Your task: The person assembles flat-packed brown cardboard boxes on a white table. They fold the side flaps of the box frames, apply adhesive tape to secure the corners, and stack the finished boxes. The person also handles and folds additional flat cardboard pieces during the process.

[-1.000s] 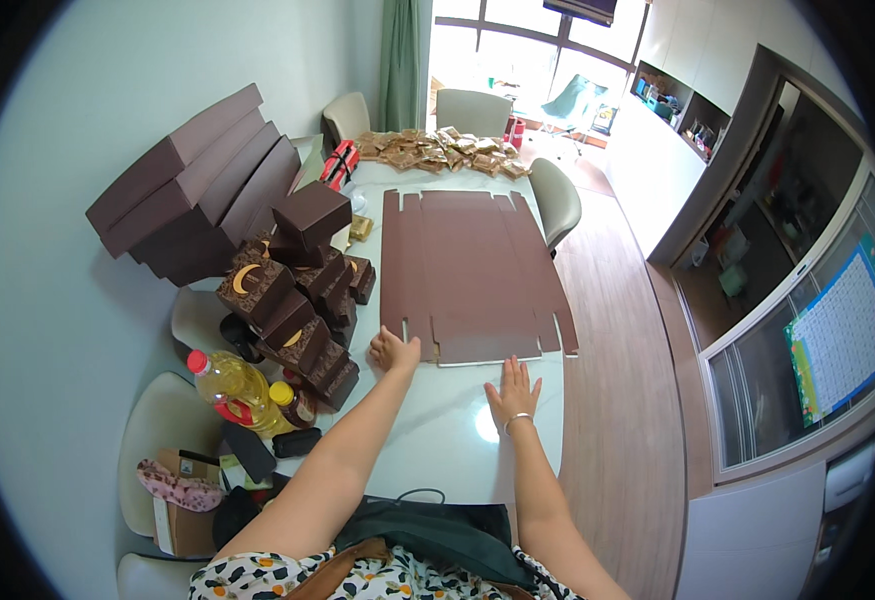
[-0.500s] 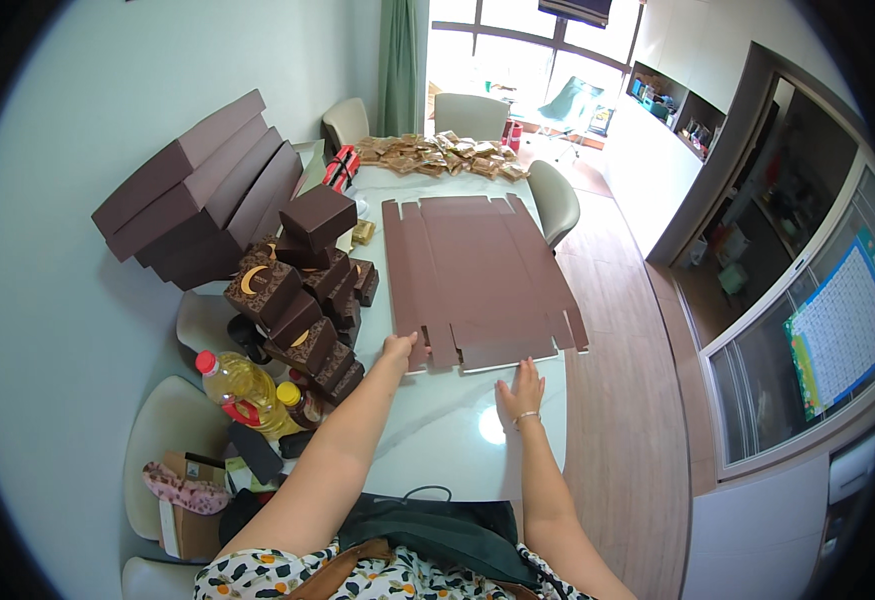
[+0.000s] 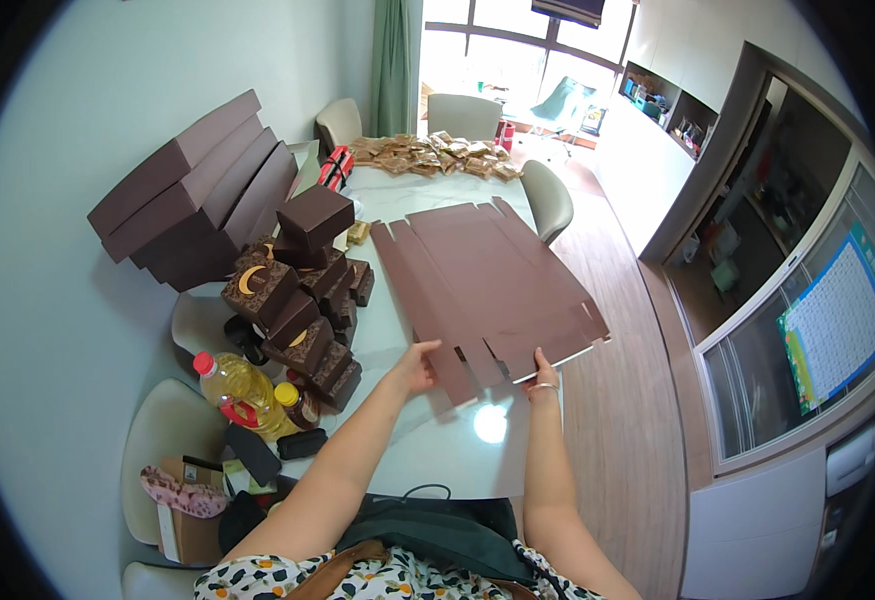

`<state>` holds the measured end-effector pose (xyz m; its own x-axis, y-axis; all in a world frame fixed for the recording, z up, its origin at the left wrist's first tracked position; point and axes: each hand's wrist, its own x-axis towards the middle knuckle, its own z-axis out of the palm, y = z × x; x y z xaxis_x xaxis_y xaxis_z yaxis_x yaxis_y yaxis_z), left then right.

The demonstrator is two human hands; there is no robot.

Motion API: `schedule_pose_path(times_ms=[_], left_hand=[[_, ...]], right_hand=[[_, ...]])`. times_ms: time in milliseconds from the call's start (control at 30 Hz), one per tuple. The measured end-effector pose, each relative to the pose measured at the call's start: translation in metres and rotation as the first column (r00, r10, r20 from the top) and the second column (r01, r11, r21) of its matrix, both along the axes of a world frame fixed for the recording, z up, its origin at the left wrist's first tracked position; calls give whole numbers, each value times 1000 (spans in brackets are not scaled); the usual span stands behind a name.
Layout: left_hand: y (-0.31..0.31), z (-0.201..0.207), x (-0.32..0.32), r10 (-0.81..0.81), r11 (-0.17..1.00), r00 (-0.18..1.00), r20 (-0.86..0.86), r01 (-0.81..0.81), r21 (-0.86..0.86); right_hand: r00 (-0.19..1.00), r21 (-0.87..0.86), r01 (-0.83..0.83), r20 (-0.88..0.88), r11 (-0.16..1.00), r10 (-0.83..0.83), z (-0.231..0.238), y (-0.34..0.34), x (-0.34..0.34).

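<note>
A home dining room. A white table [image 3: 427, 450] stands ringed by padded chairs [image 3: 547, 195], with wood flooring [image 3: 607, 400], a green curtain [image 3: 392, 50] beside big windows [image 3: 517, 40], and built-in shelves [image 3: 672, 105] along the wall. Household goods sit about: an oil bottle [image 3: 237, 385], snack packets [image 3: 427, 155], and stacked brown gift boxes [image 3: 197, 200].

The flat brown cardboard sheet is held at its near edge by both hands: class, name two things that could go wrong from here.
1. The flat brown cardboard sheet is wide, and the left hand and right hand grip only its near edge, so it may sag or crease.
2. The stack of small brown boxes stands close on its left; a swing of the sheet could topple them toward the oil bottle.
</note>
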<state>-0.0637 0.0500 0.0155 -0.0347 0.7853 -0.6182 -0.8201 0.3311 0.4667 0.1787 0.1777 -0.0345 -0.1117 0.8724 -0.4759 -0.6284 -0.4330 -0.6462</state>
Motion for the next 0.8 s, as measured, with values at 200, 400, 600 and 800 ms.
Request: schedule_pose_path(times_ms=[200,400,600,800], left_hand=[[26,-47,-35,271,924,961,-49,-246,294],[45,-27,14,362,841,932,35,-343,419],[63,25,35,290,854,954,79,-296,428],[78,112,62,-45,905,987,-151,104,413]], right_hand=[[996,98,-11,-91,995,19,24,-1,13],[997,205,-45,-44,978,56,73,37,57],[996,527,-32,84,849,-14,208,42,57],[933,782,-242,350,574,-85,365,17,55]])
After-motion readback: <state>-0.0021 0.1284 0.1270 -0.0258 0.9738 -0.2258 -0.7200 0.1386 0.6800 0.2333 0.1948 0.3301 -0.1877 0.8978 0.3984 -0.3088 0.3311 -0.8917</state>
